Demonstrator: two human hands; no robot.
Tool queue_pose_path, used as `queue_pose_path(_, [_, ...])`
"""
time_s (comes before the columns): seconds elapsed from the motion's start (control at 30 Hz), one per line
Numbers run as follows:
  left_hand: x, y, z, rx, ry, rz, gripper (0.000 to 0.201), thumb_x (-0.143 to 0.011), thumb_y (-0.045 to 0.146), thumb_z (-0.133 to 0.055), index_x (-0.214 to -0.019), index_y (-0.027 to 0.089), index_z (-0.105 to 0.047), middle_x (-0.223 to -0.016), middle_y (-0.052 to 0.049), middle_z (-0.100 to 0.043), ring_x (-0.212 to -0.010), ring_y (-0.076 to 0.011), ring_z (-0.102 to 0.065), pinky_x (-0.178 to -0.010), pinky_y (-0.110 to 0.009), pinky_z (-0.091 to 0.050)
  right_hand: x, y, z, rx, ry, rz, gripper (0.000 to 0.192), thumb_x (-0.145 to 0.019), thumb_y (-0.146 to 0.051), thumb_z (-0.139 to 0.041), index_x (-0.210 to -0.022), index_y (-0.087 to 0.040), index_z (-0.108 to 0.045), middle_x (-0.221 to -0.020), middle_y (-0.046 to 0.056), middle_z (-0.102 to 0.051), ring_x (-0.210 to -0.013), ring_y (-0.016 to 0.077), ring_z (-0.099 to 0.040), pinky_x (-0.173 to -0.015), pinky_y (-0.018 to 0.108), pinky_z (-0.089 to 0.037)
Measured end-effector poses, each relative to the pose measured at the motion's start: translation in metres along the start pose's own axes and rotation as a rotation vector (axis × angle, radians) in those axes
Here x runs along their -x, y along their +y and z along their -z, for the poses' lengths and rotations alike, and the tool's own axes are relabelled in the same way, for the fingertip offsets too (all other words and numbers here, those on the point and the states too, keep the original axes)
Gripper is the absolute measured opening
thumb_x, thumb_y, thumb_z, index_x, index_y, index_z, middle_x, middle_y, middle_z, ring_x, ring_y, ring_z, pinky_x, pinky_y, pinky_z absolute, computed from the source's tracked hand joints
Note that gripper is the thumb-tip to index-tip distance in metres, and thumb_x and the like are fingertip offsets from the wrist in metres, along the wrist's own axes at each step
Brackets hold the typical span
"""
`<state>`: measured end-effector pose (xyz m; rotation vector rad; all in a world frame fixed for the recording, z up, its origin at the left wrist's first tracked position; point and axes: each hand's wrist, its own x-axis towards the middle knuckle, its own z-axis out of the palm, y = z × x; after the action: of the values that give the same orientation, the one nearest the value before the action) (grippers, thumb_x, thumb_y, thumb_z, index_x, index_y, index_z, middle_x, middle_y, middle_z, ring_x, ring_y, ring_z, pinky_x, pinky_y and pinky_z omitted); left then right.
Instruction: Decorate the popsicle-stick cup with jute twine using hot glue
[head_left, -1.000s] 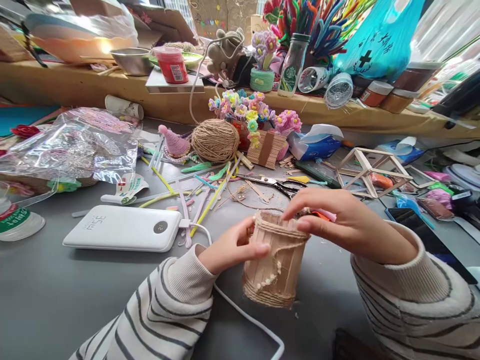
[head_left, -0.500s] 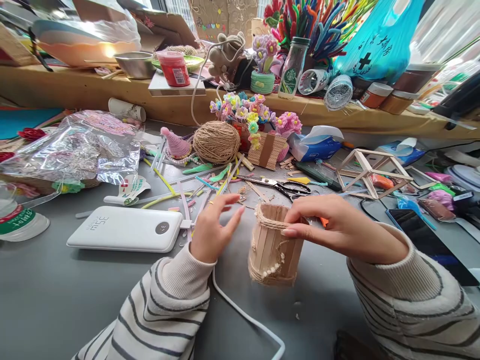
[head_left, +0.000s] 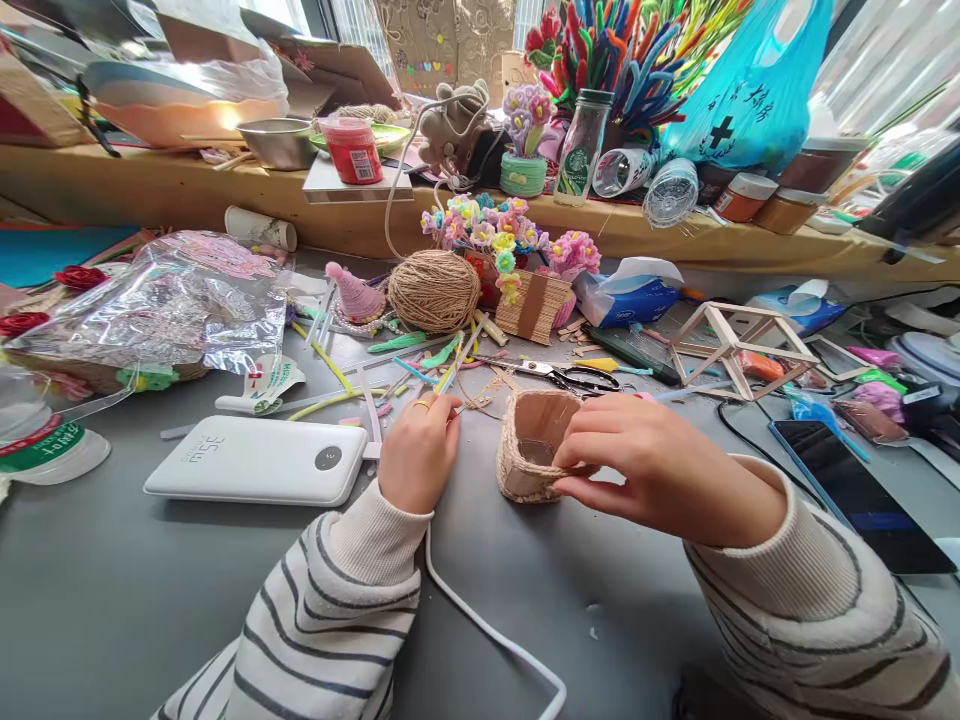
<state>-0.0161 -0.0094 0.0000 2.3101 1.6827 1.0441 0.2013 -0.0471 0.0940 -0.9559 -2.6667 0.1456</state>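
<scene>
Cup: a small stick cup (head_left: 529, 455) wound with twine stands on the gray table (head_left: 112, 590), near the middle, mouth up and open.
Right hand: the right hand (head_left: 652, 470) holds the cup by its right rim; the thumb and fingers pinch the edge.
Left hand: the left hand (head_left: 420, 455) is curled beside the cup, not touching it. Its fingertips pinch something thin by the sticks; I cannot tell what.
Gap: a small strip of bare table lies between the left hand and the cup.
Power bank: a white power bank (head_left: 259, 472) lies flat just left of the left hand. Its white cord (head_left: 495, 635) runs under the left wrist and curls toward the near edge.
Behind the cup: scissors (head_left: 570, 377) lie just past the cup. Colored sticks (head_left: 420, 365) are spread near the left fingers. A twine ball (head_left: 435, 290) sits farther back, next to a flower box (head_left: 536, 300).
Right side: a wood frame (head_left: 739, 345) stands well apart from the cup. A dark phone (head_left: 847, 480) lies close by the right sleeve.
Left side: a shiny plastic bag (head_left: 165, 300) takes up the far left.
Back edge: a wood shelf (head_left: 187, 185) full of jars and bottles closes the far side of the table.
Open room: the bare table is in front, toward the near edge, on both sides of the cord.
</scene>
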Motion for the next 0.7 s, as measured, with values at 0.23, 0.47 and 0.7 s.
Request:
queue_pose_path(0.23, [0.003, 0.011, 0.004, 0.282, 0.09, 0.034, 0.011, -0.081, 0.025, -0.053, -0.086, 0.02, -0.062, -0.077, -0.003, -0.065, -0.066, -0.0155, -0.061, -0.066, -0.028, -0.049, -0.001, -0.004, 0.002, -0.036, 0.019, -0.044, 0.022, -0.085, -0.032, -0.054, -0.071, -0.017, -0.064, -0.065, 0.0, -0.061, -0.063, 0.0112, -0.052, -0.06, 0.025, -0.037])
queue_pose_path(0.47, [0.004, 0.023, 0.009, 0.985, 0.032, 0.322, 0.012, -0.07, 0.028, -0.069, -0.077, 0.019, -0.064, -0.074, 0.0, -0.063, -0.065, -0.0114, -0.058, -0.062, -0.023, -0.048, -0.006, -0.001, -0.009, -0.133, 0.388, -0.178, 0.011, -0.083, -0.025, -0.056, -0.081, -0.017, -0.063, -0.076, 0.004, -0.066, -0.073, 0.0141, -0.058, -0.067, 0.027, -0.046])
queue_pose_path(0.7, [0.005, 0.024, 0.014, 1.203, 0.008, 0.262, 0.009, -0.069, 0.025, -0.071, -0.071, 0.018, -0.065, -0.064, 0.001, -0.059, -0.058, -0.0095, -0.054, -0.055, -0.021, -0.045, -0.008, -0.007, -0.013, -0.137, 0.616, -0.236, 0.013, -0.08, -0.014, -0.058, -0.091, -0.018, -0.064, -0.087, 0.005, -0.066, -0.084, 0.015, -0.06, -0.076, 0.03, -0.05])
